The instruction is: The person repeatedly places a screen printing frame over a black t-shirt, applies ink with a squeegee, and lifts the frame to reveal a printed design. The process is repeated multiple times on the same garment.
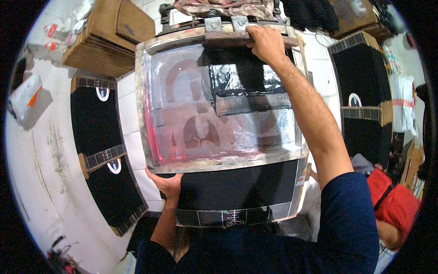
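Observation:
A screen printing frame (219, 163) with a pale wooden rim and see-through mesh lies over a board covered in black fabric (237, 185). Black ink (246, 82) is spread wet and shiny on the upper right of the mesh, and red stains run along its left side. My right hand (269, 43) is closed over the dark wooden handle of a squeegee (226, 39) along the frame's far edge; the squeegee's blade is hard to make out. At the near left corner, my left hand (165, 184) grips the frame's rim, its thumb and fingers apart along the edge.
Two metal clamps (213, 24) stand at the frame's far edge. Boards with black fabric and white eye-shaped prints (114, 166) line the left and right (354, 99). Stacked brown boards (98, 39) stand far left. A person in red (396, 196) is near on the right.

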A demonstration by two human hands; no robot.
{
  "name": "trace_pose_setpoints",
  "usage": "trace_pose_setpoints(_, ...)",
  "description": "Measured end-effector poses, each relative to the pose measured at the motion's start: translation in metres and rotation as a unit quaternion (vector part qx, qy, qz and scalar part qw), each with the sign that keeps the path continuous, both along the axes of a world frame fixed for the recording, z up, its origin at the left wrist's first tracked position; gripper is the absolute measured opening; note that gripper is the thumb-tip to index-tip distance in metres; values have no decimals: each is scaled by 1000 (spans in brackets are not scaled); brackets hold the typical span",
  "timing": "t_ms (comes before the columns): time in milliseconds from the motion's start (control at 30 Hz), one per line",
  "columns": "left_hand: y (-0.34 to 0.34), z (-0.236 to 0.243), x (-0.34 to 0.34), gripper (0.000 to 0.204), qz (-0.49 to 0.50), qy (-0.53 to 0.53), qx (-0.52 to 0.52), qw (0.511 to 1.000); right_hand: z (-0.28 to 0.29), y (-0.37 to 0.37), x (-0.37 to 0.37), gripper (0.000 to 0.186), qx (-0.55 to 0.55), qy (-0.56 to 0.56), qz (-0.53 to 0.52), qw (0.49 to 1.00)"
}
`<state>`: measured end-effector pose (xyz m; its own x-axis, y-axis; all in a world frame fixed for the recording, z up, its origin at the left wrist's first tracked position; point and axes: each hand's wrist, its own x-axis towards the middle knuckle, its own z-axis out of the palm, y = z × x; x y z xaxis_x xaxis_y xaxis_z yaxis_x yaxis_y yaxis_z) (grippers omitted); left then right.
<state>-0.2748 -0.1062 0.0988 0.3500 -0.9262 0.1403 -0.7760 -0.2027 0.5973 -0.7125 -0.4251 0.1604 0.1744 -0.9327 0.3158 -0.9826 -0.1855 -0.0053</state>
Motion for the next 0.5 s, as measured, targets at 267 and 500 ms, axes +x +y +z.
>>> trace_pose_setpoints(267, 3, -7, 5, 123, -20, 72, -33, 997, 12, 139, 23, 34, 57, -26, 0, 998)
trace_pose_setpoints(500, 1, -5, 3, 131, 14, 45, 15, 999, 7, 200, 39, 21, 20, -42, -17, 999)
